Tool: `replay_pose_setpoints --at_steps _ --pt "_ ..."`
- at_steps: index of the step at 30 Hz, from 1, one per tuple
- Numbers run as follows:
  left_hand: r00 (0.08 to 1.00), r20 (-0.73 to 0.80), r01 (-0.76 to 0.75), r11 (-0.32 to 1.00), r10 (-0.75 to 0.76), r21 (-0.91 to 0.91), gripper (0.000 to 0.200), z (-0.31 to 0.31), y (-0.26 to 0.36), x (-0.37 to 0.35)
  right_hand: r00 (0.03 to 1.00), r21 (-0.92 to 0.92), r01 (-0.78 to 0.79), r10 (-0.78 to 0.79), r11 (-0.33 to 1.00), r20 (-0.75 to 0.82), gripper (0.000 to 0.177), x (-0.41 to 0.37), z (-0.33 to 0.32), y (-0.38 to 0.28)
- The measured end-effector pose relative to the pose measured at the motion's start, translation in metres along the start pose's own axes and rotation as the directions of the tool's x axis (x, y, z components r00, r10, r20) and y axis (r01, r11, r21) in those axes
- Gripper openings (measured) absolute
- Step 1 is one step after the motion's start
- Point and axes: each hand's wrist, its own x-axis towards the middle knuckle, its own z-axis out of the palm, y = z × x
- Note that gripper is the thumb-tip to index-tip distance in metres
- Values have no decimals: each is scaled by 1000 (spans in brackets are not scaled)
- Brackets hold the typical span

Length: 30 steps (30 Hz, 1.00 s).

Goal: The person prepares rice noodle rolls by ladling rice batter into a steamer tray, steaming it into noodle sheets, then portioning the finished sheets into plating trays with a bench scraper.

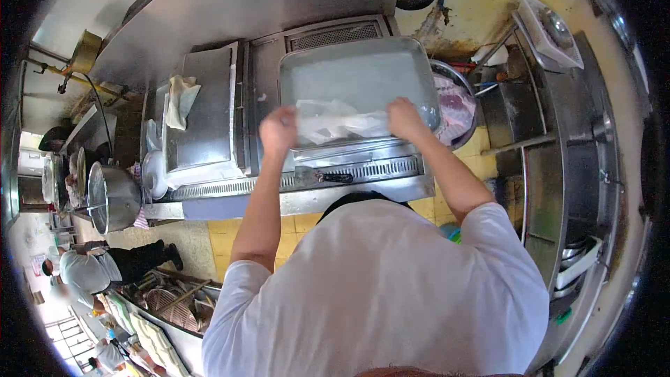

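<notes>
A large rectangular metal tray (356,73) rests on the steel counter in front of me. Along its near side lies a thin, whitish, crumpled sheet (335,120), stretched between my two hands. My left hand (278,128) is at the tray's left edge, its fingers closed at the sheet's left end and slightly blurred. Closed at the sheet's right end, my right hand (406,119) is over the near right part of the tray. The sheet's material is hard to make out.
Right of the tray stands a round bowl with pinkish meat (455,106). A flat metal cover (202,112) with a cloth (181,101) lies left. A large pot (113,197) stands further left. Other people (87,270) are at the lower left. Steel shelving (576,167) runs along the right.
</notes>
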Motion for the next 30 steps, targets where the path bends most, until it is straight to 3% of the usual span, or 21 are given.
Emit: replay_pose_setpoints --at_steps 2,3,4,5,6,7,8,10,12,13,14,15,17,18,20,23,25,26,28,30 --pt "972 233 -23 991 -9 135 23 23 2 -24 883 19 228 -199 973 -426 28 -4 12 -10" --pt "947 321 -64 976 -6 207 25 39 -10 -34 884 17 232 -203 973 -420 28 0 20 -11" --pt "947 322 -61 976 -10 208 25 47 -14 -36 966 147 149 -112 978 -232 25 7 28 -12" --pt "905 424 -77 969 -31 235 26 54 -17 -30 999 256 39 -32 966 -30 22 15 33 -10" --pt "853 519 -100 961 -51 258 28 60 -16 -21 999 255 38 -30 966 -39 22 20 28 -9" --pt "855 516 -104 961 -45 256 28 51 6 -13 1000 168 0 -1 986 7 21 23 22 -8" --pt "889 457 -62 978 -37 200 27 40 26 -7 998 79 -36 32 996 54 20 26 16 -7" --pt "937 350 -27 999 18 20 25 24 66 6 982 228 156 -126 961 -138 19 30 -18 -24" --pt "970 186 -124 978 155 -167 19 12 107 14 921 614 350 -138 708 -365 18 24 -64 -61" --pt "968 65 -224 949 244 -223 15 2 131 19 914 722 395 -159 568 -374 18 23 -79 -80" --pt "967 64 -226 948 246 -224 15 -7 142 25 905 807 426 -175 410 -389 18 21 -91 -93" --pt "953 10 -289 918 303 -272 15 -15 151 31 904 806 426 -172 410 -391 18 14 -102 -99" --pt "930 -97 -368 881 355 -298 13 -34 159 41 990 739 137 -108 659 -87 31 0 -115 -105" --pt "924 -152 -381 882 351 -277 11 -47 156 47 991 740 136 -105 659 -88 31 3 -102 -97" --pt "937 -217 -337 876 275 -344 11 -61 136 56 963 682 257 -120 685 -242 29 15 -65 -67" --pt "942 -258 -279 926 213 -253 13 -73 107 54 953 594 297 -194 747 -233 27 -6 -54 -39" --pt "933 -351 -209 909 76 -361 17 -63 71 54 962 589 267 -172 763 -213 26 -7 -31 -15" --pt "934 -349 -210 908 77 -362 17 -63 64 51 969 579 241 -156 779 -194 25 -5 -15 -2" --pt "927 -362 -10 957 -100 -291 18 -68 50 42 967 547 237 -138 803 -216 24 -2 15 31" --pt "922 -358 10 933 -148 -359 18 -53 14 39 964 515 232 -123 825 -237 24 -8 21 50"
